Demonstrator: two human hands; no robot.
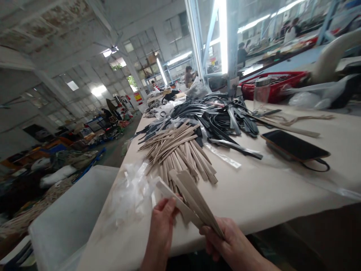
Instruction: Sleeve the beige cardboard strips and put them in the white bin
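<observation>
Near the table's front edge, my right hand [225, 239] is closed round the lower ends of several flat beige strips [194, 195], which fan out up and to the left. My left hand [163, 218] pinches one paler strip [172, 194] of that bunch between thumb and fingers, spreading it apart from the others. Just beyond my hands lies a loose pile of similar beige strips [180, 150]. To its left, crumpled clear plastic bags [132, 192] rest on the table edge. What the strips are made of I cannot tell for sure.
Black strips [220, 116] heap up behind the beige pile on the pale table [254, 195]. A phone [295, 145] lies at right, near a glass jar [262, 94] and a red basket [282, 84]. A white bin [73, 210] stands at left. People sit far back.
</observation>
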